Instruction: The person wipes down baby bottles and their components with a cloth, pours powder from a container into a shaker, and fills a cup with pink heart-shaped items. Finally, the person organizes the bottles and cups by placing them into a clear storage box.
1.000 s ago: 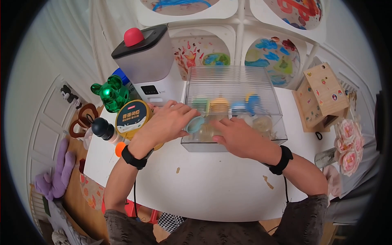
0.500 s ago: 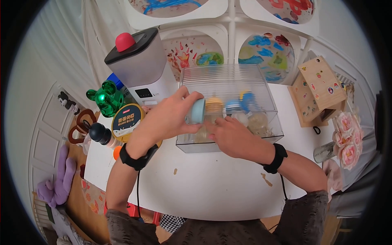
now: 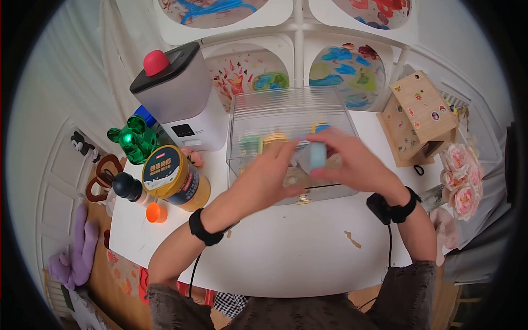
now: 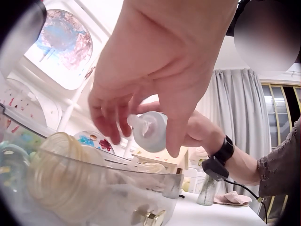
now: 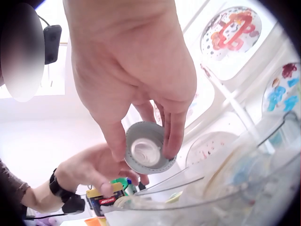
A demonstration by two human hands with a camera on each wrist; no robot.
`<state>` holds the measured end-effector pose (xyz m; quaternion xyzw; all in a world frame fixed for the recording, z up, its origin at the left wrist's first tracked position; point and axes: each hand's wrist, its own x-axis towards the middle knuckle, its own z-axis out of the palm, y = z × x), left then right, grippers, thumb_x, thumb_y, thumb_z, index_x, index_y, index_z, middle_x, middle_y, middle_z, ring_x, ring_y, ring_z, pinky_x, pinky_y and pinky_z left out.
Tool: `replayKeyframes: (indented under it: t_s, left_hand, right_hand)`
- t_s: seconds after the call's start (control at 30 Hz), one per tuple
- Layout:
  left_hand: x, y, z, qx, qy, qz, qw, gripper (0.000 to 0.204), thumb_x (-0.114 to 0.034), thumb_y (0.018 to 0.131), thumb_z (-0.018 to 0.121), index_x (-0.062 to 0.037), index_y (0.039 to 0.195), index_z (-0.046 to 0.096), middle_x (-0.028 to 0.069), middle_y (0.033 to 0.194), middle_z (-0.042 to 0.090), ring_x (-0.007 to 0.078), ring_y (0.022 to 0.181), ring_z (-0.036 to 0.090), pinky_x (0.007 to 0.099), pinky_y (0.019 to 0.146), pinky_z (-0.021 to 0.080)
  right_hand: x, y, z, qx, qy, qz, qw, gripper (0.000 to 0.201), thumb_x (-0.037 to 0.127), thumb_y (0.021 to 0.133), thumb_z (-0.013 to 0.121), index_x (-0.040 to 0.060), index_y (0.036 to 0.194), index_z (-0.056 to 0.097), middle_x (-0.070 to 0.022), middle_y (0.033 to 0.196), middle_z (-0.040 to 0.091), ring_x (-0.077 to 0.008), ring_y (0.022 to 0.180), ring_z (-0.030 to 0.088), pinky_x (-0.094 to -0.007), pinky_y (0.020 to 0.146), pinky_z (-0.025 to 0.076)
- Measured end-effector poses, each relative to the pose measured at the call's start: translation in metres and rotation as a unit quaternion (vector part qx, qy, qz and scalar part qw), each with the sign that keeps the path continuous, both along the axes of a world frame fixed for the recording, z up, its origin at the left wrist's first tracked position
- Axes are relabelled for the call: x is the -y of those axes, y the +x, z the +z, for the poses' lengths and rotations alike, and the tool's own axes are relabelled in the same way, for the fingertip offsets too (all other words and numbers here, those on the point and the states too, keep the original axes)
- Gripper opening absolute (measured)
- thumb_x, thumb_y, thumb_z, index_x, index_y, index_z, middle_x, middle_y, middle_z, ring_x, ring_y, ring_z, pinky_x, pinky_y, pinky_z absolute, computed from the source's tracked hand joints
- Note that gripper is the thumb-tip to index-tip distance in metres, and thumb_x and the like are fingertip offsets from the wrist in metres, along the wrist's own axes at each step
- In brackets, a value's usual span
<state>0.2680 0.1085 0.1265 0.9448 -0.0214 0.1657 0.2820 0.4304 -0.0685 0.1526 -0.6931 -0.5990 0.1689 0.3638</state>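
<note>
My right hand [image 3: 360, 162] pinches a baby bottle nipple with a light blue collar [image 3: 317, 156] between thumb and fingers, over the front of a clear storage box [image 3: 335, 192]. In the left wrist view the clear nipple [image 4: 149, 131] points toward the left hand; the right wrist view looks into the hollow collar [image 5: 134, 161]. My left hand [image 3: 261, 179] is beside it, fingers spread and holding nothing. Inside the box stand clear bottles, with a green ring [image 3: 251, 144], a yellow ring [image 3: 274, 137] and a blue top [image 3: 320, 127]. My hands hide part of them.
Left of the box are a gold-lidded tub [image 3: 175, 179], an orange cup [image 3: 156, 213], a dark-topped bottle [image 3: 127, 187], a shiny green bear [image 3: 135, 140] and a tall appliance [image 3: 181, 110]. On the right stand a wooden house [image 3: 421, 118] and pink flowers [image 3: 462, 187].
The light blue collar and nipple have passed from my left hand to my right. My right hand has come up out of the box, and the left has opened. The head view has shifted.
</note>
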Motion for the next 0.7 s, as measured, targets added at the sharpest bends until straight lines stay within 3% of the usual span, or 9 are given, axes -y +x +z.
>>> replayKeyframes:
  t_s: [0.03,0.1,0.17,0.3,0.4,0.53,0.63,0.7]
  left_hand:
    - [0.003,-0.005,-0.003,0.001,-0.003,-0.003,1.000,0.075,-0.031,0.079,0.085,-0.0035,0.140,0.049,0.0173,0.122,0.058,0.0338,0.105,0.063,0.0417,0.091,0.053]
    - [0.005,-0.020,-0.006,-0.030,0.206,0.046,0.977,0.081,-0.034,0.081,0.083,-0.0005,0.144,0.044,0.0186,0.133,0.055,0.0351,0.114,0.059,0.0412,0.099,0.048]
    - [-0.001,-0.032,-0.017,-0.042,0.220,0.024,0.974,0.079,-0.035,0.082,0.081,-0.0020,0.144,0.044,0.0188,0.136,0.053,0.0361,0.117,0.057,0.0422,0.101,0.047]
    - [-0.018,-0.036,-0.042,-0.070,0.242,0.020,0.968,0.075,-0.039,0.087,0.076,-0.0063,0.146,0.045,0.0205,0.141,0.052,0.0384,0.123,0.057,0.0444,0.101,0.049]
    - [-0.024,-0.037,-0.028,-0.122,0.179,0.004,0.976,0.074,-0.036,0.087,0.075,-0.0093,0.149,0.043,0.0225,0.143,0.052,0.0388,0.124,0.057,0.0445,0.100,0.052]
    - [-0.031,-0.037,-0.020,-0.143,0.216,-0.004,0.966,0.076,-0.034,0.088,0.075,-0.0107,0.152,0.041,0.0227,0.143,0.053,0.0383,0.124,0.059,0.0430,0.097,0.054]
    - [-0.036,-0.035,-0.019,-0.171,0.206,-0.020,0.963,0.077,-0.033,0.088,0.075,-0.0105,0.152,0.040,0.0229,0.143,0.054,0.0380,0.125,0.059,0.0424,0.102,0.052]
    - [-0.038,-0.033,-0.024,-0.135,0.190,-0.048,0.971,0.078,-0.030,0.086,0.077,-0.0117,0.153,0.041,0.0211,0.146,0.051,0.0394,0.128,0.055,0.0461,0.106,0.047]
  right_hand:
    - [0.009,0.009,0.004,0.009,0.028,-0.044,0.999,0.057,0.020,0.082,0.081,0.0031,0.131,0.057,-0.0133,0.117,0.060,-0.0284,0.096,0.062,-0.0367,0.086,0.053]
    - [0.032,0.025,0.010,0.019,0.053,-0.091,0.994,0.053,0.019,0.080,0.082,0.0031,0.127,0.061,-0.0128,0.116,0.060,-0.0287,0.095,0.062,-0.0368,0.086,0.053]
    - [0.055,0.039,0.012,0.174,0.000,-0.193,0.966,0.050,0.018,0.077,0.082,0.0049,0.122,0.065,-0.0122,0.113,0.059,-0.0295,0.094,0.062,-0.0380,0.085,0.053]
    - [0.063,0.039,-0.003,0.171,-0.132,-0.194,0.957,0.051,0.012,0.074,0.081,0.0059,0.122,0.065,-0.0118,0.113,0.058,-0.0325,0.103,0.064,-0.0404,0.088,0.053]
    - [0.055,0.032,-0.011,0.163,-0.117,-0.174,0.964,0.054,0.006,0.073,0.081,0.0055,0.124,0.063,-0.0119,0.115,0.058,-0.0339,0.105,0.064,-0.0410,0.089,0.053]
    - [0.048,0.030,-0.016,0.163,-0.118,-0.156,0.967,0.053,0.005,0.074,0.083,0.0046,0.122,0.061,-0.0119,0.116,0.058,-0.0353,0.104,0.064,-0.0426,0.088,0.053]
    - [0.046,0.028,-0.016,0.147,-0.121,-0.174,0.966,0.048,0.008,0.076,0.083,0.0043,0.119,0.060,-0.0124,0.114,0.058,-0.0361,0.103,0.064,-0.0435,0.088,0.053]
    - [0.047,0.023,-0.019,0.133,-0.102,-0.178,0.970,0.046,0.009,0.076,0.081,0.0041,0.117,0.060,-0.0130,0.112,0.057,-0.0362,0.101,0.063,-0.0434,0.087,0.052]
